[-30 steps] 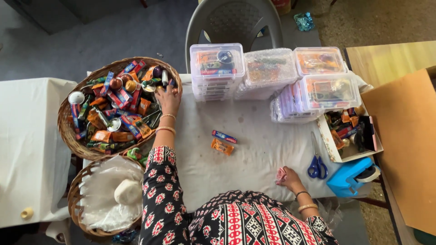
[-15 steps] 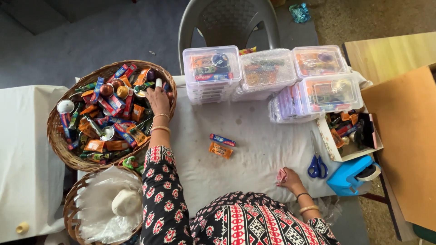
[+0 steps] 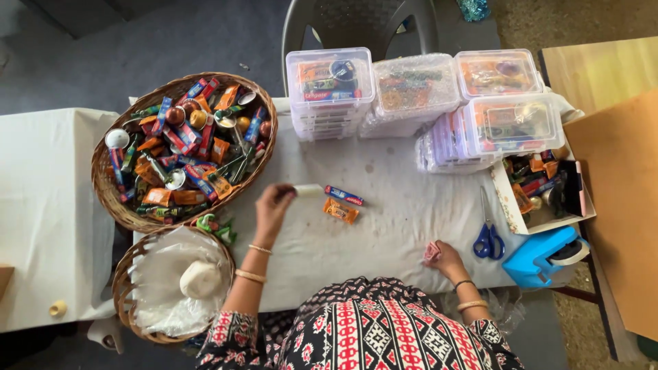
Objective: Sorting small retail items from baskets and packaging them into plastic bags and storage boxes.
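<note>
Pinching a small white tube (image 3: 308,190) by one end, the left hand (image 3: 273,205) holds it just above the white tablecloth (image 3: 384,226), close to a blue-and-red toothpaste sachet (image 3: 344,196) and an orange foil packet (image 3: 340,211) lying side by side, apparently gathered as one set. Resting on the cloth near the table's front edge, the right hand (image 3: 444,256) has its fingers curled shut around a crumpled pink scrap (image 3: 432,251). To the left, a round woven wicker basket (image 3: 110,192) holds a loose heap of glossy sachets, tubes and small round tins, within easy reach of the left hand. Below it, a smaller basket (image 3: 123,288) is lined with clear plastic and holds a white lump. Stacked clear plastic boxes (image 3: 330,92), lidded and rectangular, stand along the far edge. Blue-handled scissors (image 3: 488,236) lie to the right, beside a blue tape dispenser (image 3: 545,255).
</note>
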